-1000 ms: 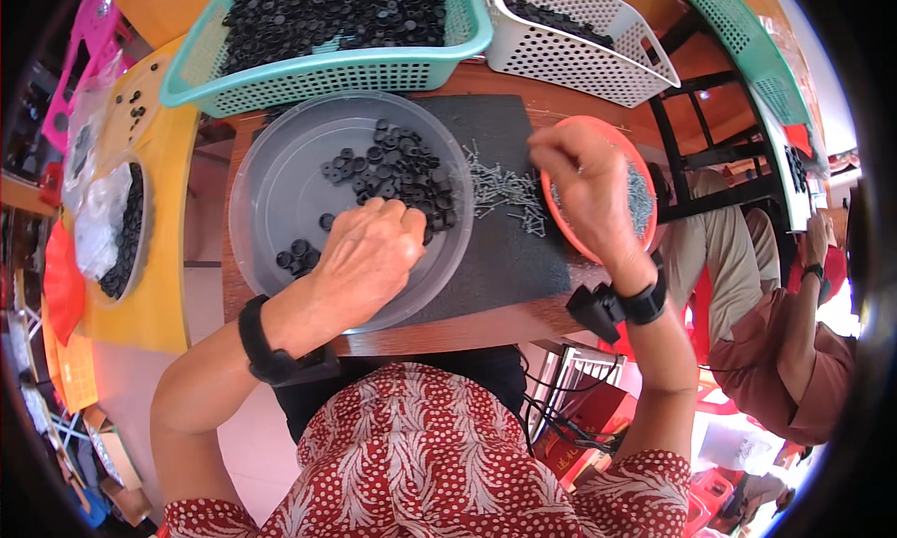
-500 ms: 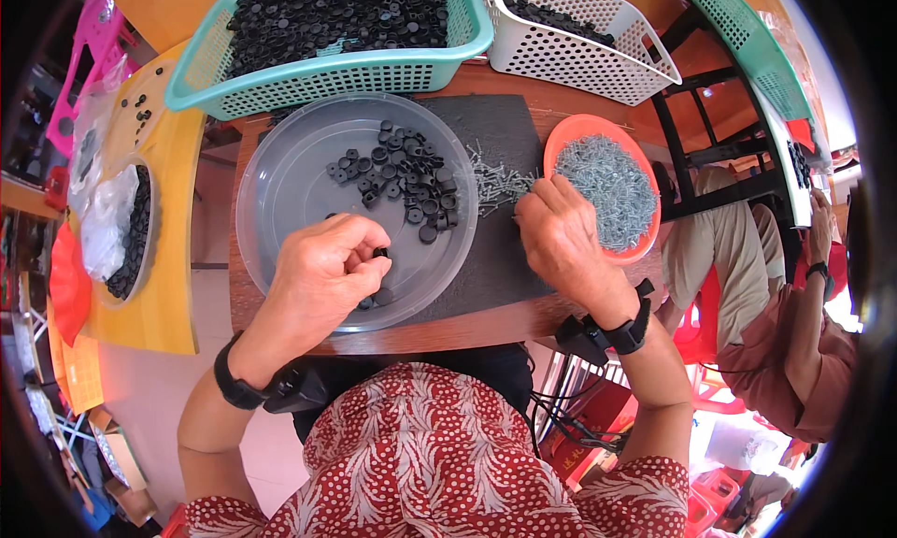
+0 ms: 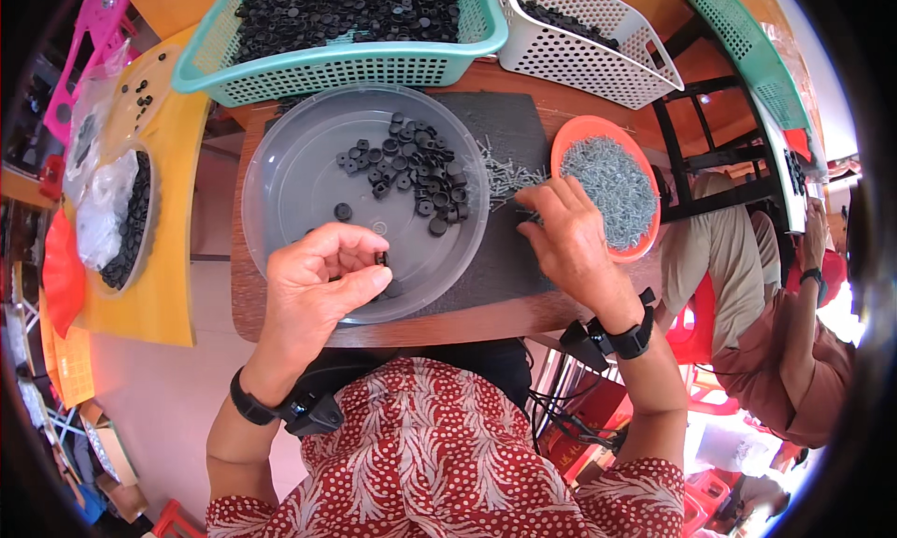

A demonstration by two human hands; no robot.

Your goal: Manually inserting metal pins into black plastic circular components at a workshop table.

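Observation:
My left hand (image 3: 322,281) is over the near edge of a clear round plastic tub (image 3: 294,178). Thumb and forefinger pinch a small round black plastic cap (image 3: 381,258). Inside the tub, similar black caps (image 3: 411,169) lie heaped toward the far right, with a stray one nearer my fingers. My right hand (image 3: 572,243) hovers by the near end of a loose pile of small silvery screws (image 3: 509,178) on a dark mat (image 3: 467,281). Its fingertips are drawn together, and whatever they hold is too small to name. Right beside it stands an orange-red bowl (image 3: 563,145) full of screws.
Behind the tub, a teal basket (image 3: 346,73) brims with black caps; a white perforated basket (image 3: 579,66) holds more. A yellow table (image 3: 168,286) at left carries a bagged container of black parts. At right, another person (image 3: 785,351) sits by a black frame (image 3: 719,155).
The view has shifted slightly. My left hand has drawn a little toward me, showing a stray cap in the tub. My right hand has come slightly nearer and away from the screw pile.

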